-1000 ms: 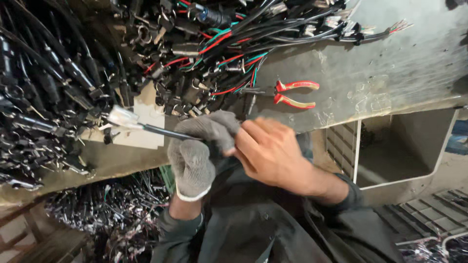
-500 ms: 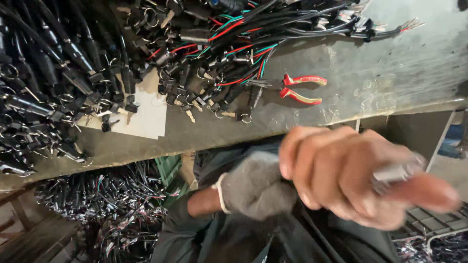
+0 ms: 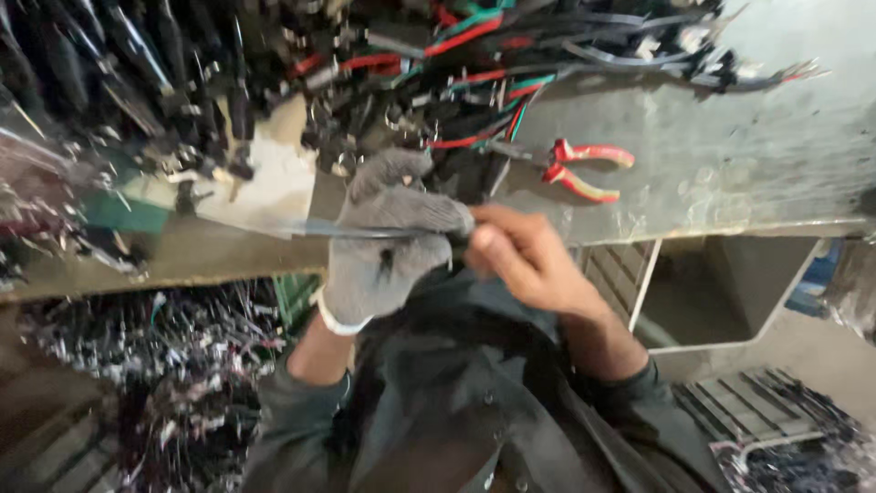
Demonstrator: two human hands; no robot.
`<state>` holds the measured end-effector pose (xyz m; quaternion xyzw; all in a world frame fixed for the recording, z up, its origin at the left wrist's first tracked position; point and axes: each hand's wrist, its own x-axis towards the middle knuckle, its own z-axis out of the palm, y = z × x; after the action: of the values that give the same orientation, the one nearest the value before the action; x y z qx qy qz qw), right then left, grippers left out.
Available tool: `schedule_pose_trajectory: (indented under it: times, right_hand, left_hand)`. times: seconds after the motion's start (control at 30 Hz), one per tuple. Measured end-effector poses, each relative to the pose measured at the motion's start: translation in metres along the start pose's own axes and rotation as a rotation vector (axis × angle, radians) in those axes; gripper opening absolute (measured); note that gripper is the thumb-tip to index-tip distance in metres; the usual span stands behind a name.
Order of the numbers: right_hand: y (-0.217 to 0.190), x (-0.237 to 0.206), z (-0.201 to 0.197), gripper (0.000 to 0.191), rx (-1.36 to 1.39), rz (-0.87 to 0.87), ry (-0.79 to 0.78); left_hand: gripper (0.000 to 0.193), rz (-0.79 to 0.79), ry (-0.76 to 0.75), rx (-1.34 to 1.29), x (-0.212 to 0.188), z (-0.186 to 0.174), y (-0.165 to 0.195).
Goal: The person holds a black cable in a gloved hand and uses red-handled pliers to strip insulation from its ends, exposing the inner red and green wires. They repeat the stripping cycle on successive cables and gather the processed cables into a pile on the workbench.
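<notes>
My left hand (image 3: 388,242), in a grey knit glove, is closed around a thin dark cable (image 3: 310,230) that runs out to the left over the bench edge. My bare right hand (image 3: 525,256) pinches the same cable at its right end, fingertips touching the glove. Both hands sit just in front of the metal workbench (image 3: 730,173). Red-handled pliers (image 3: 584,169) lie on the bench just beyond my right hand. The view is blurred, so the cable's tip is hard to make out.
A big tangle of black, red and green wires (image 3: 383,64) covers the bench's far and left side. A pale sheet (image 3: 265,183) lies under some connectors. More wire pieces (image 3: 155,365) are heaped on the floor at left. A metal frame (image 3: 721,292) stands at right.
My right hand, which had swung down and toward the camera half a second ago, is back up at the gloved hand. Both again grip the cable at the bench edge.
</notes>
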<state>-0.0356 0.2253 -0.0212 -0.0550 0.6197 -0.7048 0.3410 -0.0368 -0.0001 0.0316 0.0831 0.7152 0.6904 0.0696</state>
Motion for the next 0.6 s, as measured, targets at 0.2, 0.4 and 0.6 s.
schedule_pose_trajectory:
  times: [0.2, 0.4, 0.6]
  right_hand:
    - [0.027, -0.002, -0.019, 0.063, 0.187, -0.171, -0.040]
    - [0.005, 0.006, -0.025, 0.049, -0.292, -0.539, -0.093]
    - [-0.007, 0.007, -0.017, 0.064, -0.584, -0.486, 0.034]
  left_hand:
    - [0.017, 0.125, 0.207, -0.413, -0.005, 0.038, -0.017]
    - [0.041, -0.081, 0.207, -0.160, -0.016, 0.015, -0.004]
    - [0.028, 0.200, 0.023, 0.470, 0.002, 0.014, 0.007]
